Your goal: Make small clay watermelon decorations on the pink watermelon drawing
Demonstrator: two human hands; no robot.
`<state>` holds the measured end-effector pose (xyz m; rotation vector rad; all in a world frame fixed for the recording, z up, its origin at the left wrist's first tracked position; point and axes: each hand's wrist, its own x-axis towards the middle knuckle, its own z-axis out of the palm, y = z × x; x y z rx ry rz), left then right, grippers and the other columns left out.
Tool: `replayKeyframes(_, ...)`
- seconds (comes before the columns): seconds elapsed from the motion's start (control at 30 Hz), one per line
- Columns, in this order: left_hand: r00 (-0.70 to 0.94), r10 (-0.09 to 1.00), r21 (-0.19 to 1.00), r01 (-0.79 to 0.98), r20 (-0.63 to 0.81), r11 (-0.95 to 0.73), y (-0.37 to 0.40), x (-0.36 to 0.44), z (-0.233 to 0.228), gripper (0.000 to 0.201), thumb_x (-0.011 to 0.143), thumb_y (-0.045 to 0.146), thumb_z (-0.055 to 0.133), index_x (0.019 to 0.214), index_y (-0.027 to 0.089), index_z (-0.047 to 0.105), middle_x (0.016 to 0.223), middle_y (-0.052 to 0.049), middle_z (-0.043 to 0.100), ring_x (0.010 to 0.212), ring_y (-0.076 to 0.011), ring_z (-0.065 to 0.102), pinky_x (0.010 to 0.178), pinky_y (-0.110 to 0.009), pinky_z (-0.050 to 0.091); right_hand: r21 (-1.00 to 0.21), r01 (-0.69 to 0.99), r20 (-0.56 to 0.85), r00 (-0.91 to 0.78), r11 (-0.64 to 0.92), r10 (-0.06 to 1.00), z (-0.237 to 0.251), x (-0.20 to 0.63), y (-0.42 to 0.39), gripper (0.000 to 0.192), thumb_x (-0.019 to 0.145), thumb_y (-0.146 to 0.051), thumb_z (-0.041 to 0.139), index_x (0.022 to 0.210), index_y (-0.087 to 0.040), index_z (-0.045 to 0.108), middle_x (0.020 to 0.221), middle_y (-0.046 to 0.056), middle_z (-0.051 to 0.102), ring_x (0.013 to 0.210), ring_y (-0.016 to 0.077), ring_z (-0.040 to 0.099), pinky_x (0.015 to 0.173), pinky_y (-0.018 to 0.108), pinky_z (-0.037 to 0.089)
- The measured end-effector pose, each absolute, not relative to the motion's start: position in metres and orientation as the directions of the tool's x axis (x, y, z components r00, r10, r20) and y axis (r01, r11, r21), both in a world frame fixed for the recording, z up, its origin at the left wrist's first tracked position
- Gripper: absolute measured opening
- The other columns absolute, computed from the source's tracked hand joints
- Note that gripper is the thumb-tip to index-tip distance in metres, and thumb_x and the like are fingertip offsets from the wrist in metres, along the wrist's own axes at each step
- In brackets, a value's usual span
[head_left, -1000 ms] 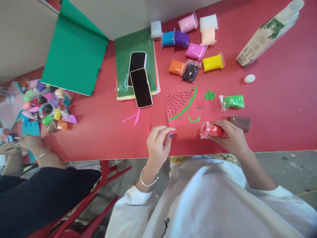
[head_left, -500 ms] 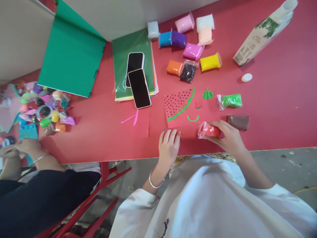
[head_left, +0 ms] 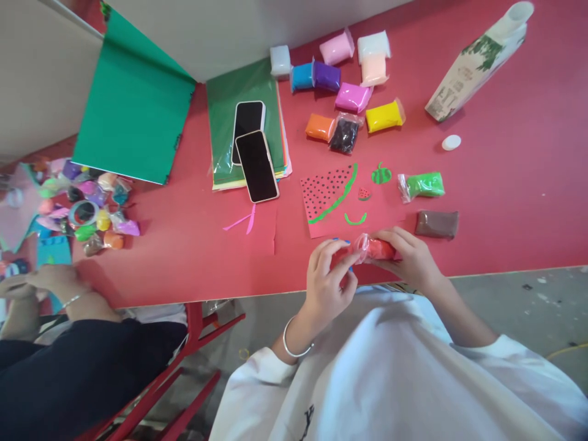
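A packet of red modelling clay lies near the table's front edge, its clear wrapper end pointing left. My right hand grips the packet from the right, thumb below and fingers above. My left hand has bent fingers at the wrapper end, with fingertips against the plastic; some red shows between them, partly hidden. Just beyond lies a red paper sheet bearing a large watermelon slice with black dots and a green rind. Also on it are a small slice, a green curve and a striped round melon.
Green clay and brown clay lie to the right, with a white cap and a carton beyond. Several clay packets, including a yellow one, lie behind. Two phones rest on paper. Another person's hands are at left.
My left hand has moved right and up to the packet's wrapper end. My right hand has brought the red clay packet slightly left. The view has shifted a little.
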<state>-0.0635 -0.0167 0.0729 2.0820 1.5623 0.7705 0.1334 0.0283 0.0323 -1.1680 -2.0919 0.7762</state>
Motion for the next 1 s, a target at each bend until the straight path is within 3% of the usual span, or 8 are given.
replayKeyframes(0.17,0.241,0.963,0.726,0.641,0.117,-0.249,-0.018,-0.059,0.073,0.044,0.079,0.012,0.052,0.12,0.025,0.059,0.126,-0.01,0.047,0.119,-0.0234,0.048,0.097,-0.044,0.047,-0.702,0.544,0.241,-0.427,0.461,0.872,0.038,0.131,0.026,0.034,0.088,-0.028,0.059,0.122,-0.024,0.053,0.102,0.009,0.065,0.091,0.0217,0.064,0.081,0.034,0.054)
replayKeyframes(0.33,0.104,0.964,0.613,0.754,0.246,-0.238,-0.02,-0.064,0.078,0.037,0.082,0.021,0.063,0.118,0.028,0.061,0.12,-0.009,0.049,0.116,-0.0239,0.048,0.099,-0.045,0.046,-0.715,0.517,0.259,-0.431,0.471,0.865,0.039,0.13,0.021,0.039,0.088,-0.03,0.06,0.125,-0.025,0.049,0.104,0.009,0.063,0.091,0.0214,0.063,0.081,0.034,0.053)
replayKeyframes(0.47,0.166,0.962,0.593,0.761,0.216,-0.265,-0.018,-0.063,0.074,0.031,0.079,0.035,0.07,0.109,0.026,0.066,0.123,-0.009,0.051,0.118,-0.0258,0.046,0.098,-0.046,0.047,-0.703,0.505,0.29,-0.439,0.5,0.85,0.038,0.126,0.017,0.041,0.087,-0.029,0.061,0.126,-0.024,0.048,0.104,0.008,0.063,0.09,0.0209,0.062,0.079,0.032,0.052)
replayKeyframes(0.63,0.224,0.962,0.724,0.637,0.155,-0.265,-0.008,-0.055,0.073,0.014,0.087,0.026,0.061,0.099,0.025,0.069,0.124,-0.008,0.054,0.118,-0.0227,0.047,0.097,-0.045,0.048,-0.704,0.507,0.326,-0.391,0.497,0.861,0.034,0.121,0.013,0.034,0.088,-0.027,0.057,0.122,-0.024,0.051,0.097,0.007,0.064,0.084,0.0218,0.06,0.072,0.034,0.051)
replayKeyframes(0.77,0.28,0.944,0.717,0.621,0.175,-0.317,0.002,-0.054,0.077,0.013,0.088,0.022,0.059,0.094,0.023,0.07,0.123,-0.008,0.057,0.12,-0.0227,0.047,0.098,-0.044,0.047,-0.712,0.567,0.246,-0.351,0.414,0.904,0.032,0.121,0.012,0.031,0.087,-0.029,0.058,0.118,-0.023,0.054,0.087,0.006,0.063,0.076,0.0221,0.059,0.067,0.034,0.05)
replayKeyframes(0.9,0.175,0.972,0.77,0.594,0.16,-0.234,0.01,-0.06,0.077,0.006,0.086,0.024,0.063,0.087,0.022,0.068,0.111,-0.006,0.06,0.104,-0.0178,0.058,0.091,-0.035,0.051,-0.73,0.588,0.185,-0.319,0.348,0.929,0.036,0.119,0.015,0.034,0.086,-0.035,0.062,0.117,-0.024,0.053,0.092,0.007,0.065,0.084,0.0237,0.062,0.072,0.035,0.051)
replayKeyframes(1.0,0.07,0.996,0.85,0.519,0.056,-0.084,0.012,-0.063,0.074,0.013,0.082,0.025,0.067,0.093,0.021,0.064,0.097,-0.004,0.063,0.088,-0.0139,0.063,0.082,-0.029,0.054,-0.77,0.569,0.141,-0.291,0.289,0.946,0.041,0.117,0.018,0.038,0.084,-0.039,0.064,0.116,-0.023,0.052,0.099,0.008,0.065,0.09,0.0243,0.062,0.077,0.036,0.051)
